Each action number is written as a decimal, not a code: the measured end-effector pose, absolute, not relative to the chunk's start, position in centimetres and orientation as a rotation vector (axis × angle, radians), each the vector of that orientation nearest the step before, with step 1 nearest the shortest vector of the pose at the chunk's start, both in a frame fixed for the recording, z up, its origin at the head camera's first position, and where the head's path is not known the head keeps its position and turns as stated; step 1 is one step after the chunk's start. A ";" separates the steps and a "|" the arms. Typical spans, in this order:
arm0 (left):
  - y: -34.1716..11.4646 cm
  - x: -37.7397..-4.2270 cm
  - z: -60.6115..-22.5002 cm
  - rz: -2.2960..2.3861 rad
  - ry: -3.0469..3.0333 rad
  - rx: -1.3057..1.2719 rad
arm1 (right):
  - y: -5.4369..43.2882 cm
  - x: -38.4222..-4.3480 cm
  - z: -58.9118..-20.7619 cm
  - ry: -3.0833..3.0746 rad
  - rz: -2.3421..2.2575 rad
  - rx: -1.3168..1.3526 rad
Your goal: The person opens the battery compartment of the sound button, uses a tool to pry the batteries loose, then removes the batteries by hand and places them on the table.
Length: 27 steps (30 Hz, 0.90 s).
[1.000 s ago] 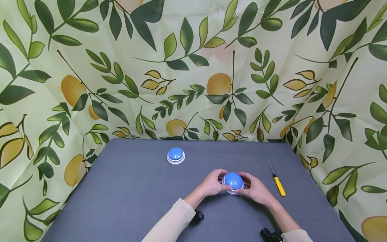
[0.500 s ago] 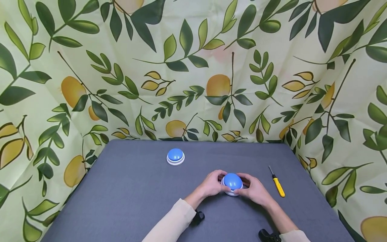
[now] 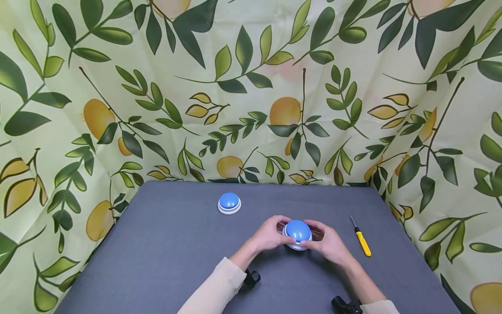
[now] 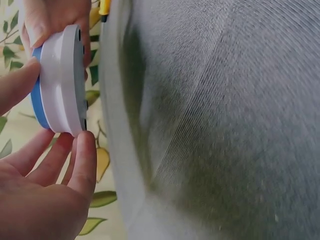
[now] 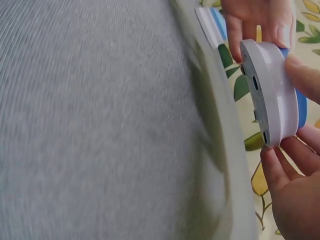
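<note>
Both hands hold a round push button with a blue dome and a white base. My left hand grips its left side and my right hand its right, thumbs at the near edge of the dome. In the left wrist view the white base of the button shows above the table, a gap and a shadow below it. Dark spots mark the underside of the button in the right wrist view. A second blue-and-white push button stands farther back, to the left.
A screwdriver with a yellow handle lies on the grey cloth-covered table, right of the right hand. Fabric with a leaf-and-fruit print hangs behind the table and along both sides. Black straps sit at the wrists.
Both hands, still gripping the push button, have shifted slightly left and away from the person, and the button appears a bit higher. The second button and the screwdriver stay where they were.
</note>
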<state>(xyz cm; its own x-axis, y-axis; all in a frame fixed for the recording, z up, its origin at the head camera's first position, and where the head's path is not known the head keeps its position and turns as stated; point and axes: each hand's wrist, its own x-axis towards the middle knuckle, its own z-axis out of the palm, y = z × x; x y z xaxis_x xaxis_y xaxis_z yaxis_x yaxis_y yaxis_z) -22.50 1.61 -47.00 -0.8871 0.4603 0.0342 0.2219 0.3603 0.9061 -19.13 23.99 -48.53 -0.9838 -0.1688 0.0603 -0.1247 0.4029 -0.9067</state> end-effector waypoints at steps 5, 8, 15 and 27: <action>0.6 -22.3 -46.3 1.498 2.420 0.637 | 23.2 -18.9 -48.1 2.552 -1.724 -0.297; 0.0 -22.2 -46.0 1.464 2.447 0.660 | 22.7 -18.7 -48.0 2.531 -1.745 -0.311; -1.4 -21.5 -45.8 1.466 2.477 0.631 | 21.7 -18.9 -48.0 2.530 -1.752 -0.382; -3.5 -20.7 -45.8 1.529 2.439 0.635 | 20.1 -18.7 -47.5 2.515 -1.740 -0.435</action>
